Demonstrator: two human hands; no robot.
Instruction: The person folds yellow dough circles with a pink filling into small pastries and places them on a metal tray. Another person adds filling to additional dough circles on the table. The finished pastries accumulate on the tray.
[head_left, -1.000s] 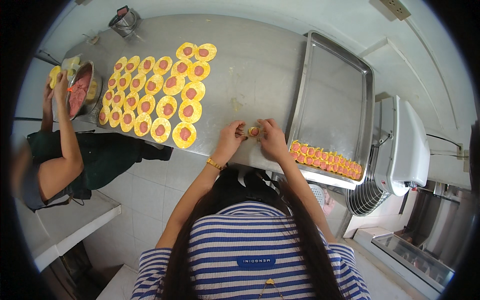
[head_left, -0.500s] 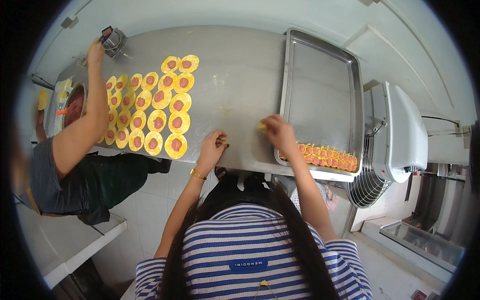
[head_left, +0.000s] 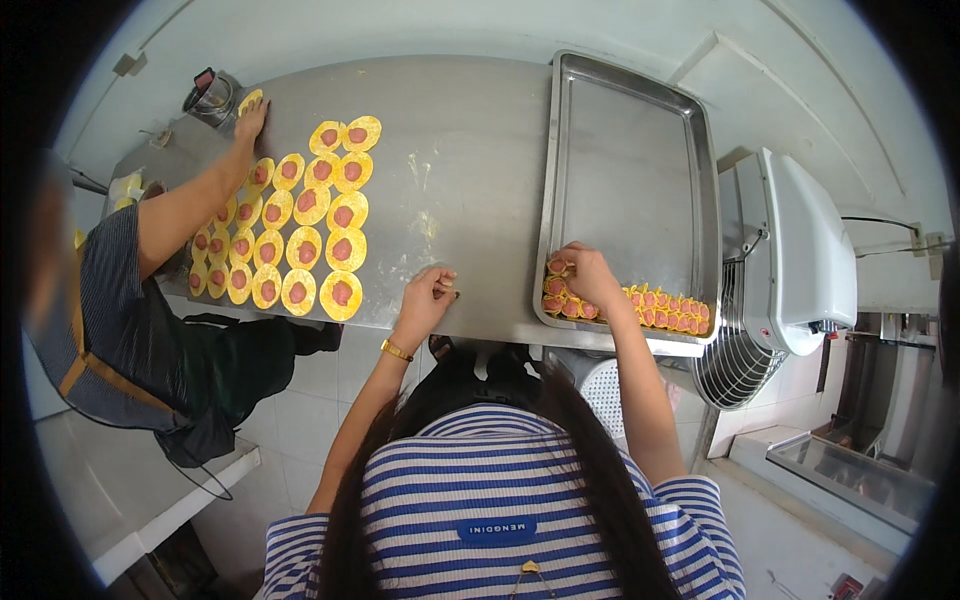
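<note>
Since half a second earlier, the right hand (head_left: 590, 272) has crossed the steel tray (head_left: 628, 175)'s left rim and come down at its near left corner. From my end I see its fingertips at the small yellow dumplings (head_left: 555, 287) packed along the tray's near edge, but cannot tell whether they grip one. The left hand (head_left: 428, 292) hangs at the bench's near edge, fingers curled, tips slightly apart.

Grey metal covers the bench (head_left: 460, 115), with pale floury smears (head_left: 425, 225) between the tray and rows of flat yellow wrappers (head_left: 342, 250), each dabbed with pink filling. At the far left, a co-worker's hand (head_left: 254, 118), now away from the metal can (head_left: 210, 100), rests on a yellow round (head_left: 249, 98).

Around the bench I make out a pale wall (head_left: 420, 25), light floor tiles (head_left: 312, 400), a white machine (head_left: 800, 245) with a wire guard (head_left: 742, 350) right of the tray, and another counter (head_left: 110, 470) lower left
</note>
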